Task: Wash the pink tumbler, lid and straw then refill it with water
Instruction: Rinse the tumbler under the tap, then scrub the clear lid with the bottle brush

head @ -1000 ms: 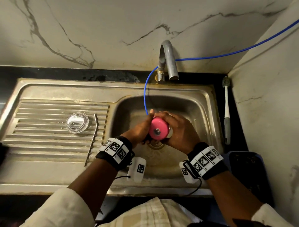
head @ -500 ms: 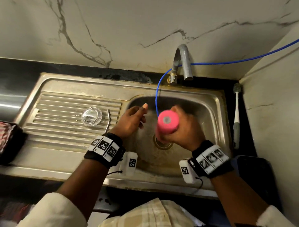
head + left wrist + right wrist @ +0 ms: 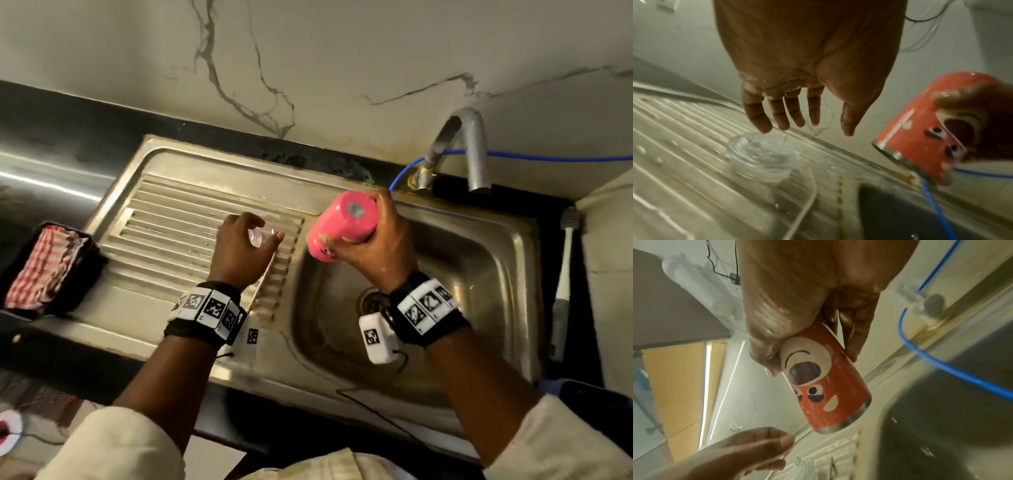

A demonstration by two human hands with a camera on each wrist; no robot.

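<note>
Now the right hand (image 3: 373,246) grips the pink tumbler (image 3: 342,222) mouth-down above the sink (image 3: 507,274), while the left hand (image 3: 239,250), fingers (image 3: 777,113) spread loose, hovers over the clear lid (image 3: 764,157) on the drainboard (image 3: 171,219).

Pink tumbler (image 3: 342,226) with a cartoon face is upturned and tilted, steel-rimmed mouth down, base up, above the basin's left edge near the back. Clear round lid (image 3: 764,155) sits on the ribbed drainboard, near its right edge. Thin straw (image 3: 262,281) lies along that edge.
</note>
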